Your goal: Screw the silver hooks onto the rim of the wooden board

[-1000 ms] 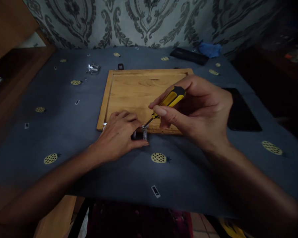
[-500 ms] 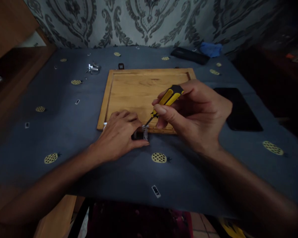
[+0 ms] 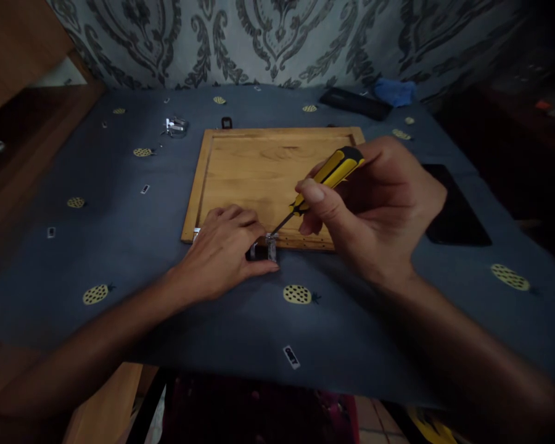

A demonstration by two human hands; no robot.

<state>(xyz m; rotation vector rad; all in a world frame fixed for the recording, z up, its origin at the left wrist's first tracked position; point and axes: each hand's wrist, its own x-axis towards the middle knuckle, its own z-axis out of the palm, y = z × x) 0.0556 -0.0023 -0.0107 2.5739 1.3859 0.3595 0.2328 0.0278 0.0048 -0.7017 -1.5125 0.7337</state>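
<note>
A wooden board (image 3: 240,172) with a raised border lies flat in front of me. My left hand (image 3: 226,250) is closed around a metal bracket (image 3: 272,246) at the board's near edge, its thumb in front and fingers over the top. A dark part shows under the metal; the rest is hidden by the hand. In my right hand (image 3: 374,209) is a screwdriver (image 3: 335,169) with a yellow and black handle, pinched between thumb and fingers. It tilts down to the left, its tip at the top of the bracket. Another shiny metal piece (image 3: 197,232) shows at the board's near-left corner.
Loose metal hardware (image 3: 174,126) lies at the back left of the blue pineapple-print tablecloth (image 3: 134,259). A small dark frame-like piece (image 3: 226,123) is behind the board. A black case (image 3: 355,103) and blue cloth (image 3: 394,91) sit at the back right, a black phone-like slab (image 3: 460,209) at right.
My right hand and the screwdriver handle have shifted a little to the right, so the screwdriver leans more. Its tip stays at the bracket, and my left hand has hardly moved.
</note>
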